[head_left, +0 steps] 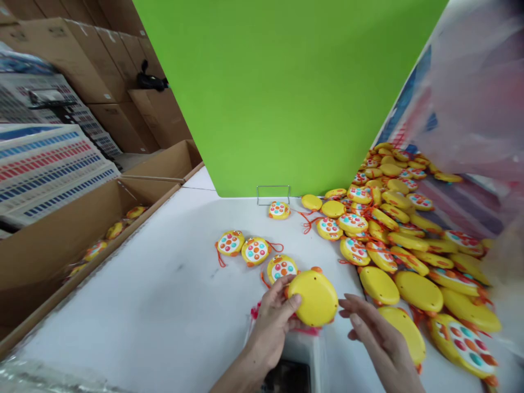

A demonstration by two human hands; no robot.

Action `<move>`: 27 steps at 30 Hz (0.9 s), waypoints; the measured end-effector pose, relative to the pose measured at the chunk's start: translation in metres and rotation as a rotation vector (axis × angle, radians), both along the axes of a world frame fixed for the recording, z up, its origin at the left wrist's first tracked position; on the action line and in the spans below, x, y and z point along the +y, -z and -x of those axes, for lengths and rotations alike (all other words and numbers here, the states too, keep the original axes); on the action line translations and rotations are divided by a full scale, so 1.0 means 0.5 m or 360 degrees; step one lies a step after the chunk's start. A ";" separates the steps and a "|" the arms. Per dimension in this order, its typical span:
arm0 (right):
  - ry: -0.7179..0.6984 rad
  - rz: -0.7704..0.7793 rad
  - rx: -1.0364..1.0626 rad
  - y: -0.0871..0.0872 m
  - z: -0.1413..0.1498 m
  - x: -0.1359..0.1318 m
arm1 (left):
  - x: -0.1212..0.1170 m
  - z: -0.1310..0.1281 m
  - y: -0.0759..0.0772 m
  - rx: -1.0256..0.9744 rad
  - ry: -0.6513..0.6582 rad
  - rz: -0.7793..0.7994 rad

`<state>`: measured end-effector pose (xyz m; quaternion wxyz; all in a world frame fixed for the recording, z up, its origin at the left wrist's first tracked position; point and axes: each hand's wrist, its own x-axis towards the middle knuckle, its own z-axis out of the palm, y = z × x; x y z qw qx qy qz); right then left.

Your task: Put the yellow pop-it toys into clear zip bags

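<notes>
My left hand (275,316) grips a yellow duck-shaped toy (314,297) by its left edge, its plain yellow back facing me. Just right of that toy is my right hand (374,330), fingers apart and holding nothing. Beyond the held toy lie more duck toys on the white table: one (282,267) close behind it, and a pair (256,251) further left. These show white faces with coloured dots and orange cords. Below my left hand is a clear container with pink trim (319,341), partly hidden by the hand.
A large pile of duck toys (397,240) spreads over the right side. A green board (286,98) stands at the back, with a wire stand (273,195) at its foot. On the left, a cardboard box (82,229) holds several toys. Stacked cartons (73,54) stand behind.
</notes>
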<state>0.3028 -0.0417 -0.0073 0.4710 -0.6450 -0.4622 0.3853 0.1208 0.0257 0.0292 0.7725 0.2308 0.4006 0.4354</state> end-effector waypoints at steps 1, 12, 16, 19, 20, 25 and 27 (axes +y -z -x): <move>0.0059 0.0029 -0.0131 0.007 -0.022 -0.006 | 0.006 0.002 0.002 0.0002 -0.0015 0.0004; 0.0214 0.0051 -0.1580 0.167 -0.201 -0.077 | 0.141 0.047 0.026 -0.0124 -0.0516 0.0275; 0.0325 0.0123 -0.1479 0.158 -0.175 -0.062 | 0.138 0.052 0.012 -0.0093 -0.0526 0.0281; 0.0420 0.0131 -0.1048 0.115 -0.148 -0.047 | 0.093 0.035 0.012 -0.0037 -0.0348 0.0196; 0.0425 0.0121 -0.0803 0.096 -0.136 -0.043 | 0.074 0.025 0.016 -0.0015 -0.0245 0.0168; 0.0104 -0.0022 0.0400 0.008 -0.061 -0.024 | -0.001 -0.032 0.039 0.0194 0.0220 -0.0016; -0.0009 -0.0065 0.0461 -0.002 -0.035 -0.015 | -0.015 -0.046 0.037 0.0271 0.0316 -0.0109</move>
